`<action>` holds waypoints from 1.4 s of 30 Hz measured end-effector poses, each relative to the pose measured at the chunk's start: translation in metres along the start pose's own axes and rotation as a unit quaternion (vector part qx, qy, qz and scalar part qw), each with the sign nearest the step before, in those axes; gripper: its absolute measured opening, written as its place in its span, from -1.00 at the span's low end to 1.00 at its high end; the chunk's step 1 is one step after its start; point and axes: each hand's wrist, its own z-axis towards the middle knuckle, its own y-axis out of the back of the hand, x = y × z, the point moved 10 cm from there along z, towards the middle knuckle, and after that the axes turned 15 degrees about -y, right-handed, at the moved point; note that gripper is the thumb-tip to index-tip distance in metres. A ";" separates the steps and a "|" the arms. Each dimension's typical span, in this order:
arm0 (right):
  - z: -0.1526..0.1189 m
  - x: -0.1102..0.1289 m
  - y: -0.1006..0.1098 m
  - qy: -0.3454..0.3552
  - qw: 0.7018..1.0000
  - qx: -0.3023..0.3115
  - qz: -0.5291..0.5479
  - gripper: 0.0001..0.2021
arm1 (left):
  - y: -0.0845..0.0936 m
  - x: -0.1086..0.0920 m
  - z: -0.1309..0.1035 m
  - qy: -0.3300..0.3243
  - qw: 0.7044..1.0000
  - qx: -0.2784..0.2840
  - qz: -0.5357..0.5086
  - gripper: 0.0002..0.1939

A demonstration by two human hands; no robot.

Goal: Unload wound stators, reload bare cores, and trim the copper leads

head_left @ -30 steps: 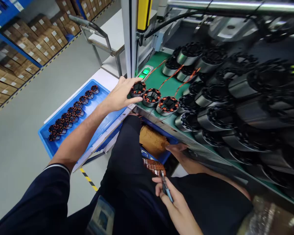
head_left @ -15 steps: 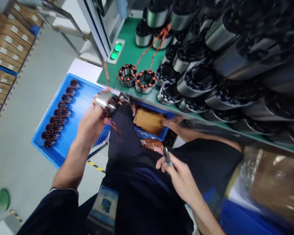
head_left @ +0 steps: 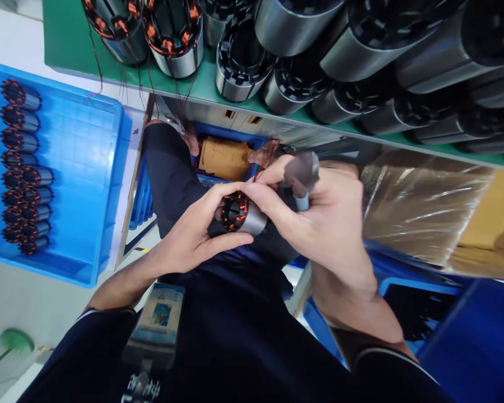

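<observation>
In the middle of the head view, above my lap, a motor stator lies on its side, with a silver shell and copper windings facing left. My left hand is closed around it, fingers over the top and thumb below. My right hand reaches the stator's upper edge, with thumb and index finger pinched there around what looks like a thin reddish wire. A small hand tool with a light blue handle and a blurred dark head is also held in that right hand, pointing upward; its exact kind is unclear.
At left, a blue tray carries several wound stators. Rows of stators crowd the green bench ahead. Under it sits a blue bin with brown cardboard. A plastic-wrapped carton and blue containers stand at right.
My left hand has brought the stator from the bench's edge to above my lap. My right hand has risen to meet it, tool still held. The view has moved closer to the bench.
</observation>
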 end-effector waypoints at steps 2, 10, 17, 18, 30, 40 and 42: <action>-0.008 -0.001 0.004 0.019 1.000 -0.009 -0.015 -0.79 | 0.001 -0.005 0.005 -0.025 0.997 0.004 0.070 -0.29; -0.013 -0.038 0.009 -0.044 0.990 -0.075 0.110 -0.68 | 0.014 -0.014 0.007 -0.102 0.958 -0.078 0.256 -0.30; -0.004 -0.054 -0.044 -0.120 0.968 0.049 0.216 -0.45 | -0.007 0.017 -0.006 0.008 0.986 -0.126 -0.108 -0.45; -0.005 -0.050 -0.048 -0.121 0.966 0.055 0.221 -0.46 | -0.010 0.021 -0.008 0.016 0.978 -0.146 -0.146 -0.52; -0.052 -0.037 -0.003 -0.047 0.994 0.099 -0.010 -0.54 | 0.023 0.035 -0.006 0.055 0.943 -0.307 -0.118 -0.40; -0.054 -0.026 -0.027 -0.001 0.988 0.150 -0.040 -0.41 | 0.013 0.007 0.001 -0.016 0.964 -0.263 0.044 -0.61; -0.053 -0.024 -0.026 0.002 0.988 0.153 -0.027 -0.44 | 0.013 0.001 -0.001 -0.015 0.964 -0.248 0.091 -0.63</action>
